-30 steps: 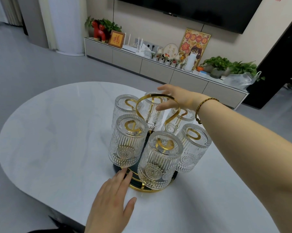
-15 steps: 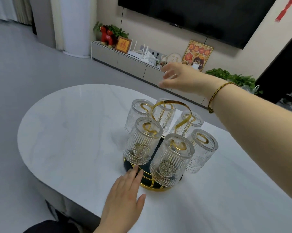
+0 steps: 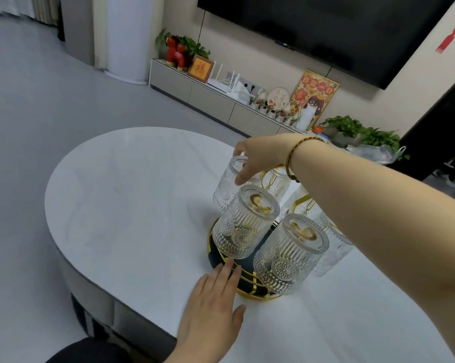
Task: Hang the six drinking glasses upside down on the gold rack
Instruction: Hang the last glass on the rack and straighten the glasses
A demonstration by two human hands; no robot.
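The gold rack (image 3: 250, 290) with a dark round base stands on the white marble table (image 3: 132, 195). Several ribbed clear glasses hang upside down on its arms. The near-left glass (image 3: 244, 224) and the near-right glass (image 3: 286, 260) are in full view. My right forearm partly hides a glass on the right (image 3: 331, 255) and one at the back (image 3: 276, 182). My right hand (image 3: 260, 155) curls over the upturned bottom of the far-left glass (image 3: 222, 189), thumb on its near side. My left hand (image 3: 210, 307) lies flat on the table, fingertips touching the rack's base.
The table's curved edge runs close along the near left. My dark-clothed knee (image 3: 90, 352) shows below it. Beyond the table are grey floor, a low cabinet (image 3: 210, 98) with ornaments, potted plants (image 3: 362, 132) and a wall-mounted television (image 3: 325, 30).
My right hand has come down from above the rack's handle onto the far-left glass. The view has shifted left. My left hand stays at the rack's base.
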